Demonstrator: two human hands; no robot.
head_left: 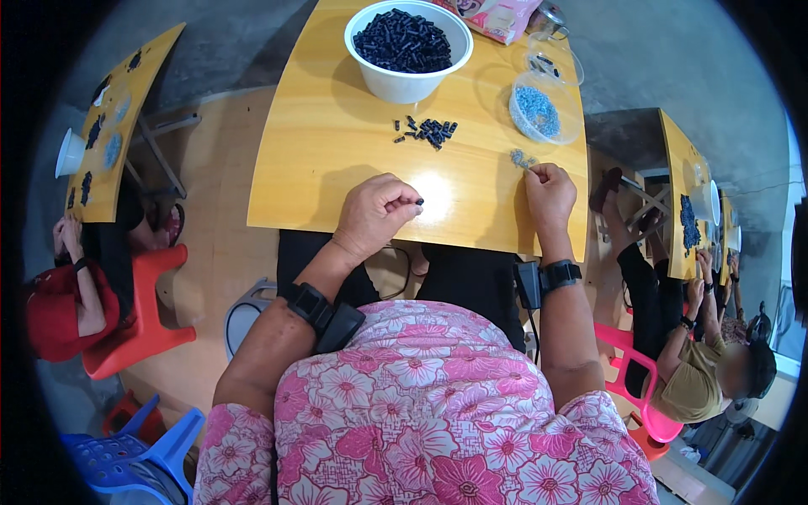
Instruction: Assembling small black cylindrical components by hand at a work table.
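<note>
My left hand is closed in a pinch above the near part of the yellow table. A small black cylindrical piece sticks out between its thumb and forefinger. Toward the table's right edge, my right hand has its fingertips pressed together beside a little pile of small clear-bluish pieces; what it pinches is too small to make out. Farther off, a loose heap of black cylindrical pieces lies on the wood. Behind that heap stands a white bowl full of the same black pieces.
A clear round tub holds many light-blue pieces; its neighbour, a clear dish, has a few black ones. A pink bag and a metal tin stand at the back. People work at tables on both sides, near a red stool.
</note>
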